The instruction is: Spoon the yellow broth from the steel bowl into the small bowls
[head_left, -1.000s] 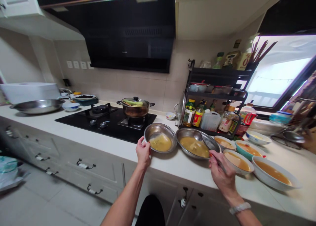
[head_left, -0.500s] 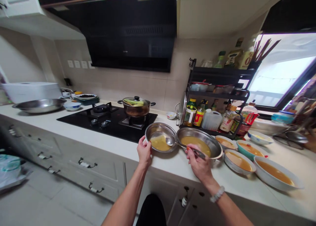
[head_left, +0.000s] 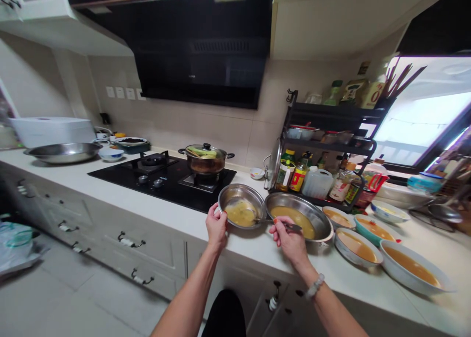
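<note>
My left hand (head_left: 216, 224) grips the near left rim of a round metal bowl (head_left: 260, 199), which is tilted toward me and has yellowish liquid (head_left: 235, 214) in it. In my right hand (head_left: 289, 239) is the dark handle of a ladle (head_left: 263, 221); its head dips into that liquid and is mostly hidden. Just right of it, touching or nearly so, a second metal bowl (head_left: 324, 223) holds more of the yellowish liquid. My right hand is in front of this second bowl's near rim.
Several bowls of orange-brown liquid, among them a large white bowl (head_left: 392, 263), line the right counter. A lidded pot (head_left: 206, 163) stands on the black cooktop (head_left: 165, 194). Behind the metal bowls is a rack (head_left: 327, 143) of bottles. A wide metal pan (head_left: 62, 153) lies far left.
The ladle's head has sunk from the bowl's right side into the liquid, its handle lying flatter. My right hand has shifted slightly left and down. The view has turned a little.
</note>
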A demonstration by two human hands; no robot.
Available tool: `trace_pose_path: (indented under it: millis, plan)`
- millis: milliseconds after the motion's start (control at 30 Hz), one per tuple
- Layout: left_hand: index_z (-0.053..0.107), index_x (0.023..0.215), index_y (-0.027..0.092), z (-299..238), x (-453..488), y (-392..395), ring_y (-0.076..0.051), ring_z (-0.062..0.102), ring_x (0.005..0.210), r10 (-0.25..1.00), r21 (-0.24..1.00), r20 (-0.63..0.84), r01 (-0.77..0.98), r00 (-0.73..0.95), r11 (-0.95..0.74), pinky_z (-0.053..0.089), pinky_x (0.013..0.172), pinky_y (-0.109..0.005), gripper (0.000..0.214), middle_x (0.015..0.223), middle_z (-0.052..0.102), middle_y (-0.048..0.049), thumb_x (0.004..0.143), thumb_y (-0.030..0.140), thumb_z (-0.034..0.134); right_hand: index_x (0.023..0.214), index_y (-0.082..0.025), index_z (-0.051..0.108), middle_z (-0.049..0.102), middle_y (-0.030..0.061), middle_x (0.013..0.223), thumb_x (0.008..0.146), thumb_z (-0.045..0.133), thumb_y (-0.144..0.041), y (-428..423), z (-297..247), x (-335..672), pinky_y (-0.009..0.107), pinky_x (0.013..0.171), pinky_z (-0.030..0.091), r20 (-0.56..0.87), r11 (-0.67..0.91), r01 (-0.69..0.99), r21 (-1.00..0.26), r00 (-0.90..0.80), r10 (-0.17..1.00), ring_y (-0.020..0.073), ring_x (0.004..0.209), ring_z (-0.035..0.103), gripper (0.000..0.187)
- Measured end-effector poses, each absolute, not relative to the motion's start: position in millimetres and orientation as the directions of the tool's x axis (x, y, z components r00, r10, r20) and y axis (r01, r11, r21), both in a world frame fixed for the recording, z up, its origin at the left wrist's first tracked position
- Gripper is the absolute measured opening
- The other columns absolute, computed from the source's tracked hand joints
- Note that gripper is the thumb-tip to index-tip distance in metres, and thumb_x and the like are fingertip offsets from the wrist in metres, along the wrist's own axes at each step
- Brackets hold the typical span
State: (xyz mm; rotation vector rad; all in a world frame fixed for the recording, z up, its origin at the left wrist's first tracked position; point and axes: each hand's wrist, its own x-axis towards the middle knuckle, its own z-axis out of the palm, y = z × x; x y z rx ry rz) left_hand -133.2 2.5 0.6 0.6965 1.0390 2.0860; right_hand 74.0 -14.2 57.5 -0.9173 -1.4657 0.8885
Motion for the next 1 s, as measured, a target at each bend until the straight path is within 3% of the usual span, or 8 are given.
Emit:
trace_pose_path:
  millis: [267, 767, 1000]
  plan:
    - [0.05, 0.112, 0.015, -0.1, -133.5, 4.5, -0.004, 0.036, 0.034, 0.776, 0.822, 0.165, -0.351, -0.608, -0.449, 0.027, 0.034, -0.014, 0.049, 0.052, 0.051, 0.0105, 0.067, 0.025, 0.066, 0.08, -0.017, 0.055, 0.063, 0.0028, 0.056, 0.069, 0.066, -0.064, -16.6, 68.2, 73.1, 0.019, 0.032, 0.04, 0.383, 0.385, -0.017, -0.923, 0.076, 0.921, 0.0114, 0.041, 0.052, 0.049]
    - [0.051, 0.111, 0.016, -3.2, -133.6, 6.4, -0.004, 0.036, 0.034, 0.771, 0.83, 0.161, -0.338, -0.616, -0.444, 0.027, 0.035, -0.015, 0.05, 0.051, 0.05, 0.0105, 0.066, 0.03, 0.066, 0.082, -0.018, 0.056, 0.063, 0.0017, 0.055, 0.073, 0.063, -0.063, -23.1, 71.6, 78.7, 0.02, 0.031, 0.039, 0.453, 0.449, 0.069, -0.891, 0.074, 0.888, 0.0115, 0.038, 0.051, 0.046]
    - [0.051, 0.11, 0.017, -1.3, -132.8, 4.6, -0.004, 0.037, 0.035, 0.775, 0.822, 0.158, -0.353, -0.612, -0.447, 0.027, 0.035, -0.014, 0.048, 0.051, 0.05, 0.0106, 0.066, 0.029, 0.067, 0.082, -0.018, 0.054, 0.064, 0.002, 0.055, 0.068, 0.07, -0.059, -27.6, 75.7, 78.0, 0.02, 0.031, 0.038, 0.386, 0.404, -0.09, -0.91, 0.169, 0.907, 0.0121, 0.039, 0.052, 0.046]
